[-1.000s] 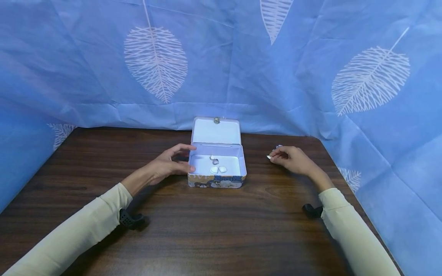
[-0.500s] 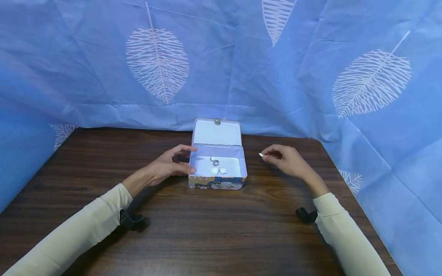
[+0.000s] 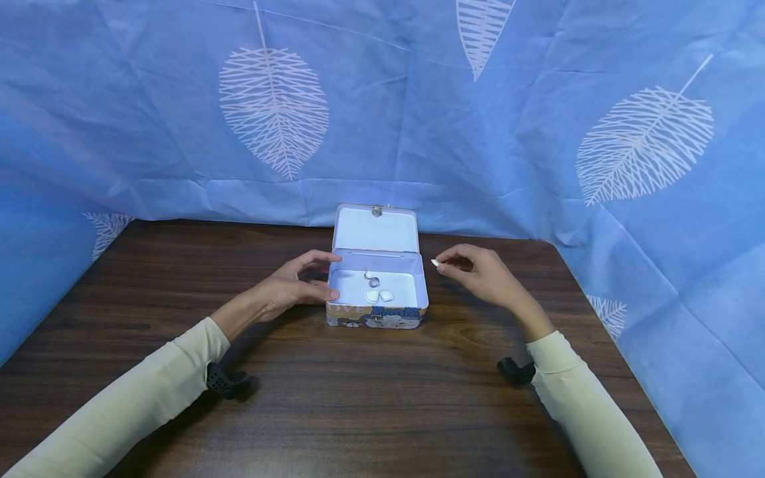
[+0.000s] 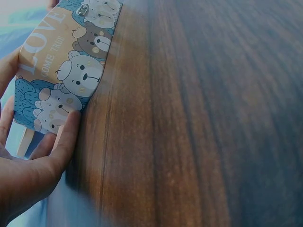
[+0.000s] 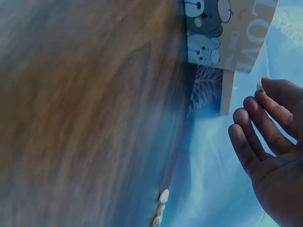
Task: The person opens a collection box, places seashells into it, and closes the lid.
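An open tin box [image 3: 378, 316] with cartoon bears and lettering on its front stands at the table's middle, its lid [image 3: 375, 231] tipped back. Inside lie several small shells [image 3: 372, 297], white and greyish. My left hand [image 3: 289, 283] holds the box's left end, its fingertips at the rim; in the left wrist view its fingers [image 4: 70, 135] reach round the corner onto the printed front. Right of the box, my right hand [image 3: 481, 273] pinches a small white shell [image 3: 434, 263] between thumb and forefinger. The other fingers are loosely bent in the right wrist view.
More shells [image 5: 164, 196] lie on the table at the bottom of the right wrist view, hidden behind the right hand in the head view. A blue cloth [image 3: 382, 119] with white leaves hangs behind the dark wooden table [image 3: 358, 405].
My right hand has moved left toward the box with the small white shell, away from the shells at the back right. The left hand and the box have stayed in place.
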Action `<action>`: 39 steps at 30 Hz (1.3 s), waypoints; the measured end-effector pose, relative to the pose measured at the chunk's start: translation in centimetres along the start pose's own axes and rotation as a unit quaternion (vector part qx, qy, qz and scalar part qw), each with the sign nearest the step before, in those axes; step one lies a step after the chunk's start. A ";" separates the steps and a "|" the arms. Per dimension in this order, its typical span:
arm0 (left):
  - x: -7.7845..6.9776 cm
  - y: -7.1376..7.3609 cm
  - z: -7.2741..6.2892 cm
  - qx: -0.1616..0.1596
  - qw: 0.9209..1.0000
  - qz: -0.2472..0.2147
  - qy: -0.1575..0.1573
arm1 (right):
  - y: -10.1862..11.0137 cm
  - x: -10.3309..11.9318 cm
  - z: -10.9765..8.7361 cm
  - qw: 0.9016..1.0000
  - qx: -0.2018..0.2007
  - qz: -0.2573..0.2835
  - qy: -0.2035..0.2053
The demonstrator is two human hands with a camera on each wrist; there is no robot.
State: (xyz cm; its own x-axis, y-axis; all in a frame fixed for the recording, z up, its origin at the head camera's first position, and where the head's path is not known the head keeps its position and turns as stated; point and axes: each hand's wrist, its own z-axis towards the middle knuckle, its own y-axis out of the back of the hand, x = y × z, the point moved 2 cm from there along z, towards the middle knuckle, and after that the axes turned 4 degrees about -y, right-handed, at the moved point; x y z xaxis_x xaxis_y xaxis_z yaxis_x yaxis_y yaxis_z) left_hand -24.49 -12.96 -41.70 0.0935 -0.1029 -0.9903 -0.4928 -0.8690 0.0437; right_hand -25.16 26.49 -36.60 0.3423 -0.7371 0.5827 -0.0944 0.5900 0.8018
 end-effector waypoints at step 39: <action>-0.2 0.1 0.1 -0.002 1.000 0.002 0.006 | -3.8 6.4 3.3 0.998 0.008 0.020 0.060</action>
State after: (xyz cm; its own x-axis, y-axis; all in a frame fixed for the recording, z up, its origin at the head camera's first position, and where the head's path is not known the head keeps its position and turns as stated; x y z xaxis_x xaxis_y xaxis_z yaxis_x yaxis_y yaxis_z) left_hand -24.65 -12.95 -41.55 0.1014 -0.1120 -0.9885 -0.4905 -0.8701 0.0483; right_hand -25.72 18.43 -35.47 0.4478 -0.6671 0.5953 -0.1258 0.6122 0.7807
